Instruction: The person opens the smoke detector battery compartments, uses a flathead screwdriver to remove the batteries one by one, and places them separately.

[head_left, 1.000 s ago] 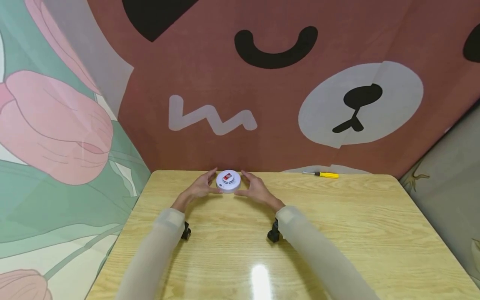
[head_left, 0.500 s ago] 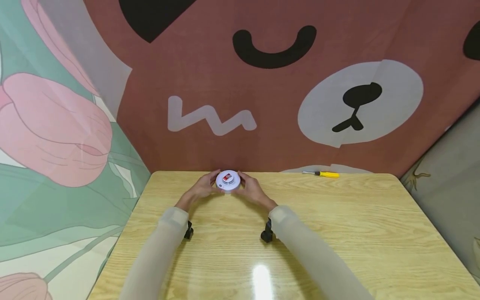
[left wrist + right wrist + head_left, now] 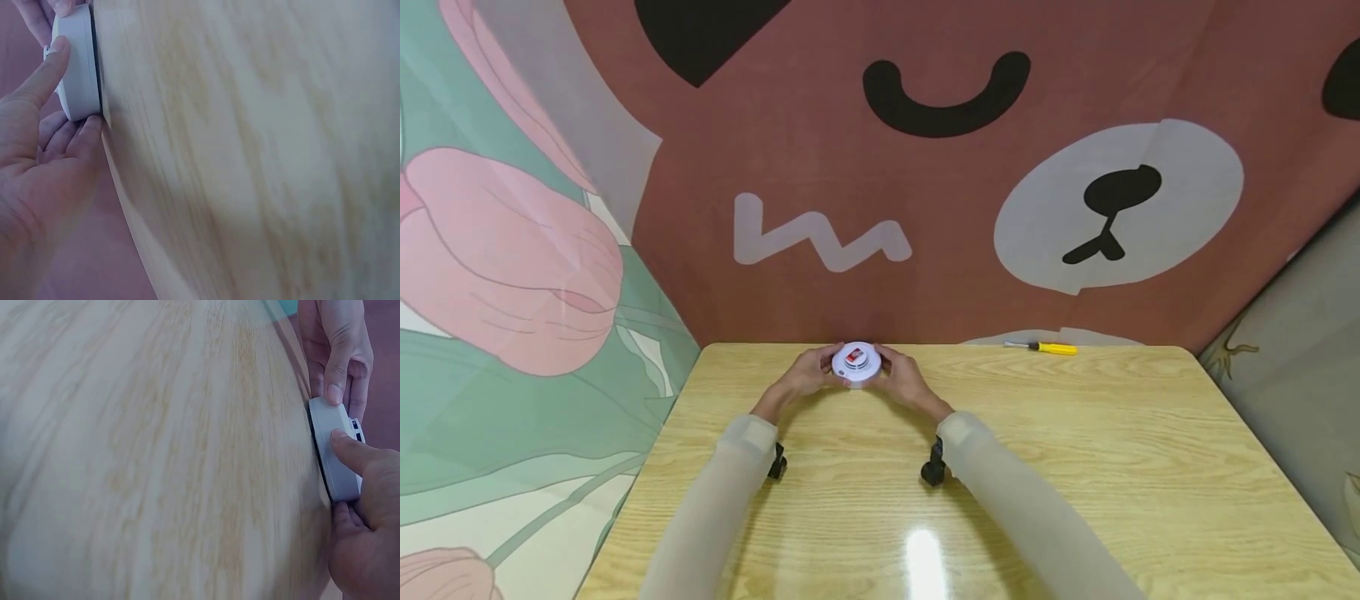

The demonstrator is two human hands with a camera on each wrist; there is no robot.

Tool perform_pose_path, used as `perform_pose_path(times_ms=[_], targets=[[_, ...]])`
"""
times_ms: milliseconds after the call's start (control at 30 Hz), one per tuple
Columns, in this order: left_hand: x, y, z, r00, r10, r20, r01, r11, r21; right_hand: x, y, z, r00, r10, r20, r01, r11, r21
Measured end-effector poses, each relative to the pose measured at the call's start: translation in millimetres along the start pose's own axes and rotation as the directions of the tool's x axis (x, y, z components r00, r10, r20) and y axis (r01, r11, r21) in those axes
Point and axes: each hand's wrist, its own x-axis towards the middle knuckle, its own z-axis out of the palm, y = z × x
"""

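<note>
A round white smoke detector with a red label on its raised centre sits near the far edge of the table, label side up. From the left, my left hand grips its rim; in the left wrist view the thumb presses the side of the detector and the fingers curl at its far end. My right hand holds the opposite side, its thumb on the side wall in the right wrist view. The detector's underside lies close to the tabletop and is hidden.
A screwdriver with a yellow handle lies to the right along the far edge of the wood-grain table. Behind the table hangs a brown cloth with a printed bear face.
Both hands have closed in on the smoke detector from its two sides, the right hand moving left and the left hand slightly right, and now hold it. The screwdriver has not moved.
</note>
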Motion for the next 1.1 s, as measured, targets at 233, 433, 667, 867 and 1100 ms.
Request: perform_pose_path(times_ms=[233, 433, 667, 867, 1100], targets=[[-2.0, 3.8, 2.0, 1.0, 0.024, -0.014, -0.024, 1.0, 0.0, -3.4, -2, -7, 1.0, 0.026, 0.007, -0.026, 0.999, 0.023], [-7.8, 11.0, 7.3, 0.999, 0.048, -0.019, -0.048, 0.999, 0.004, -11.9, -8, -16, 0.999, 0.029, 0.014, -0.029, 1.0, 0.001], [-13.5, 16.9, 19.9, 0.994, 0.109, -0.024, -0.107, 0.99, 0.089, -25.1, -6, -28, 1.0, 0.003, 0.015, -0.002, 0.997, -0.077], [-17.1, 28.0, 32.6, 0.986, 0.165, -0.035, -0.155, 0.97, 0.188, -40.0, -9, -44, 1.0, -0.006, 0.018, 0.008, 0.993, -0.115], [-21.8, 44.9, 49.7, 0.978, 0.205, -0.027, -0.194, 0.956, 0.219, -58.2, -10, -63, 0.999, -0.018, 0.03, 0.02, 0.998, -0.066]])
